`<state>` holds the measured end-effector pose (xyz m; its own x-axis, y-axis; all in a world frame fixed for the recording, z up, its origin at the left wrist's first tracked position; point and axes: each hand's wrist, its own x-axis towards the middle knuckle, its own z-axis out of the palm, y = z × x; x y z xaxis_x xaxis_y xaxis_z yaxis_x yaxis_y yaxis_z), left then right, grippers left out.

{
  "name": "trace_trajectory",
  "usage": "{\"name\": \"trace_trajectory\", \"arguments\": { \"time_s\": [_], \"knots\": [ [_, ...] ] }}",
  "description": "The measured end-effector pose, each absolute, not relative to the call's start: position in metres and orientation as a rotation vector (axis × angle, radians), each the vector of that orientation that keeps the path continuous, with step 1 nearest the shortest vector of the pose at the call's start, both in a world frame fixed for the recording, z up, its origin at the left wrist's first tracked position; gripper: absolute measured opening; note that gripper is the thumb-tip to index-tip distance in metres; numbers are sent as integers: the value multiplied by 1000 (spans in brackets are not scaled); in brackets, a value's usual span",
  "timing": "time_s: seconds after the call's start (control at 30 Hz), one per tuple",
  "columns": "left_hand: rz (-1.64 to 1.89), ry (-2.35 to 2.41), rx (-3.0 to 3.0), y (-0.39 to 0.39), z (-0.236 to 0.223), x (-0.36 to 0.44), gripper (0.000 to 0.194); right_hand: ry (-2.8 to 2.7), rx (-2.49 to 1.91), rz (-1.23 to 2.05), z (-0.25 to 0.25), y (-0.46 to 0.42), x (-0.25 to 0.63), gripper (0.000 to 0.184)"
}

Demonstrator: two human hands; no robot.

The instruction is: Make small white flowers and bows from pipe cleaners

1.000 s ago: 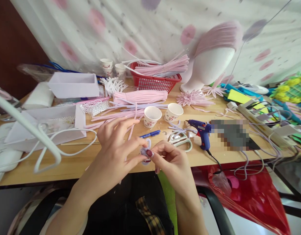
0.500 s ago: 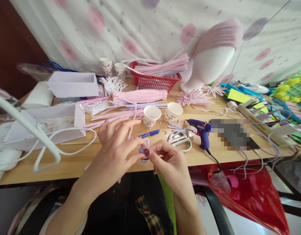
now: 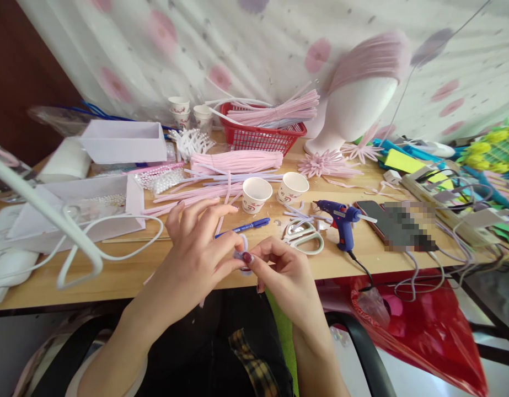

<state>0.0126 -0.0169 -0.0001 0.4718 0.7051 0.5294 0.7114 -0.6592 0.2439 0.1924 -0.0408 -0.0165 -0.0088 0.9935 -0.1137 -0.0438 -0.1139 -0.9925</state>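
Between my two hands is a small loop of pale purple pipe cleaner (image 3: 245, 241), held just above the table's front edge. My left hand (image 3: 196, 248) pinches it from the left between thumb and index finger, its other fingers spread upward. From the right, the thumb and index finger of my right hand (image 3: 283, 270) close on the same piece. My fingertips hide most of it. Just beyond my hands lie a blue pen (image 3: 254, 225) and white-handled scissors (image 3: 304, 237). Two paper cups (image 3: 257, 196) stand behind them.
A blue glue gun (image 3: 341, 220) and a phone (image 3: 378, 218) lie to the right, with a power strip (image 3: 448, 204) beyond. Pink pipe cleaners (image 3: 237, 162), a red basket (image 3: 262, 138) and a foam head (image 3: 349, 110) fill the back. At left are white boxes (image 3: 134, 204) and a cable (image 3: 130, 219).
Both hands have shifted very slightly left, still pinching the purple loop. Nothing on the table has visibly moved.
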Motion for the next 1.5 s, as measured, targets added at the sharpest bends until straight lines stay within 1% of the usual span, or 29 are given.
{"name": "trace_trajectory", "arguments": {
  "time_s": [0.17, 0.37, 0.67, 0.9, 1.03, 1.17, 1.3, 1.4, 1.5],
  "knots": [
    [-952, -1307, -2692, -16, -1, 12, 8, -1138, -1258, 1326, -18, -42, 194, 21],
    [-1032, -1323, -2674, -15, -2, 12, 5, -1118, -1244, 1345, -16, -39, 194, 24],
    [-1164, -1307, -2586, -17, -1, 11, 11, -1086, -1180, 1420, -15, -38, 197, 25],
    [-1229, -1251, -2515, -18, -3, 4, 18, -1042, -1115, 1509, -21, -35, 197, 33],
    [-1345, -1309, -2527, -18, -1, 4, 23, -1002, -1092, 1577, -21, -34, 197, 31],
    [-1506, -1364, -2619, -17, -3, 0, 18, -956, -1107, 1620, -21, -32, 197, 32],
    [-1663, -1383, -2641, -16, -9, -14, 15, -887, -1123, 1578, -23, -29, 198, 33],
    [-1881, -1505, -2643, -18, -14, -24, 22, -871, -1127, 1513, -25, -28, 198, 32],
    [-2136, -1666, -2515, -24, -18, -26, 27, -840, -1135, 1437, -25, -27, 195, 32]
  ]
}}
